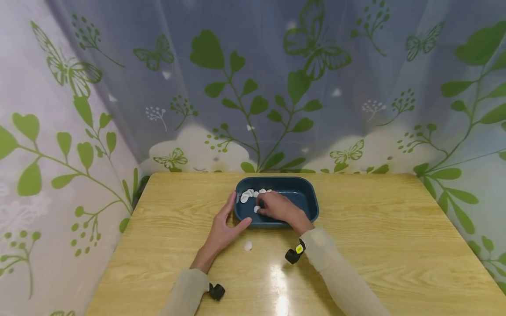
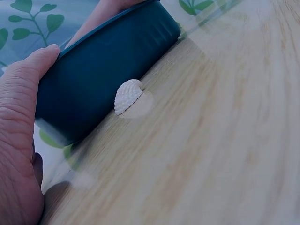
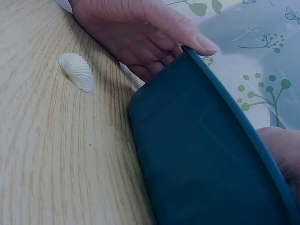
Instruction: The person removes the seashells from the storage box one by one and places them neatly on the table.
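Note:
A dark blue rectangular tub stands on the table, with several white seashells along its far left inside. My left hand holds its left end, thumb at the near rim and fingers along the left side. Inside the tub, my right hand pinches a white seashell between thumb and fingertips; the wall hides this grip in both wrist views. One ribbed white seashell lies outside on the table in front of the tub, also seen in the left wrist view and the right wrist view.
The wood-grain table extends on both sides of the tub. Behind it hangs a curtain printed with green leaves and butterflies. A small black wrist camera sits at the left cuff, and another at the right.

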A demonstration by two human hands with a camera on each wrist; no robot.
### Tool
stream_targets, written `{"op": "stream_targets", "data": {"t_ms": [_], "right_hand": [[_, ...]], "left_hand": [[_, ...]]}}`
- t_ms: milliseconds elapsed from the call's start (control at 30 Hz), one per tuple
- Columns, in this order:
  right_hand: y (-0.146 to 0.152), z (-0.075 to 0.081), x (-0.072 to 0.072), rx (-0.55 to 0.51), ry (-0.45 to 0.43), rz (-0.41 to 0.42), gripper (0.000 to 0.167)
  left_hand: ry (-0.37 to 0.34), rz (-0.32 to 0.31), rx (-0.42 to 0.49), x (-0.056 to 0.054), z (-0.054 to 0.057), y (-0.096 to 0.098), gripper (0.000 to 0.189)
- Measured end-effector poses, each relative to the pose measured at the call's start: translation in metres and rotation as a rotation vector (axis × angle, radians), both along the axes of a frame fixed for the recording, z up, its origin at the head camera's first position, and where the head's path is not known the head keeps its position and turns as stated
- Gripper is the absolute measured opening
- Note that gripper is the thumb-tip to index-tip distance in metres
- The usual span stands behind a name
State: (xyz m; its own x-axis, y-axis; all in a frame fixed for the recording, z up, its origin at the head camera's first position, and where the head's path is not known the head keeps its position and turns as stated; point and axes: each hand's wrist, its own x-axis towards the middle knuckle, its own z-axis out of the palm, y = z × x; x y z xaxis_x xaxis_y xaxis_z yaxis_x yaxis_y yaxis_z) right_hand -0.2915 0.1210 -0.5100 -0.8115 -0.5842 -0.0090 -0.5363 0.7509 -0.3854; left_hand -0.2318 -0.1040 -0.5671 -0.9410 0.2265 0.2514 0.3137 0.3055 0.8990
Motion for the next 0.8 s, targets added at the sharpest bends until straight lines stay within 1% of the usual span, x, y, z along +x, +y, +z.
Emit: {"op": "stream_targets", "data": {"t_ms": [167,433,800], "right_hand": [[0.0017,-0.0002,0.0006,-0.005,-0.019,0.008,0.011],[0.0035,0.0036,0.0027,0.009,-0.071,0.012,0.013],[0.0099,0.0056,0.0074,-0.036,-0.080,0.043,0.011]], "left_hand": [[0.016,0.005,-0.004,0.0011,-0.0008,-0.0002,0.095],[0.003,0.009,-0.016,0.0017,0.0008,-0.0003,0.095],[0.012,0.002,-0.014,0.0006,0.0010,0.0006,0.096]]}}
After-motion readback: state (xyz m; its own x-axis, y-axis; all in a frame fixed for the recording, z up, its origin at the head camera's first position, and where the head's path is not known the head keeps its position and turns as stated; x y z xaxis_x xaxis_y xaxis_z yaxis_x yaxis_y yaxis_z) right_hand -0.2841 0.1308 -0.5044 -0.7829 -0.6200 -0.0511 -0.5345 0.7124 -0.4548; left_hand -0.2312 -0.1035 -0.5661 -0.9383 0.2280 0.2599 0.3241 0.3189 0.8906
